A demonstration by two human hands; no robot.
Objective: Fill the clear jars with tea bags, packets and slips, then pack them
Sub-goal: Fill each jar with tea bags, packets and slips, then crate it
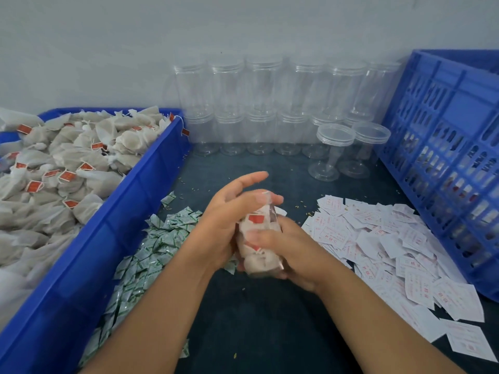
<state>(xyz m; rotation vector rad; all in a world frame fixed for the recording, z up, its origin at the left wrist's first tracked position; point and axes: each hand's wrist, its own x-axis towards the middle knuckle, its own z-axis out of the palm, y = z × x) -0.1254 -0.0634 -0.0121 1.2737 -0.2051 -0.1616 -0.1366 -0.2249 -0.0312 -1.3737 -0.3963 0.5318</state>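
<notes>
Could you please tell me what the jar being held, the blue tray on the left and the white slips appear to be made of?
The jar looks like clear glossy plastic: the tea bags show through its wall. The tray seems moulded blue plastic, smooth with a dull sheen. The slips are probably thin matt paper: flat, red-printed, loosely overlapping.

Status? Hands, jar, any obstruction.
Left hand curled over jar mouth, right hand gripping its lower half. Jar tilted, stuffed with tea bags. Packet pile left, slip pile right, neither blocking.
</notes>
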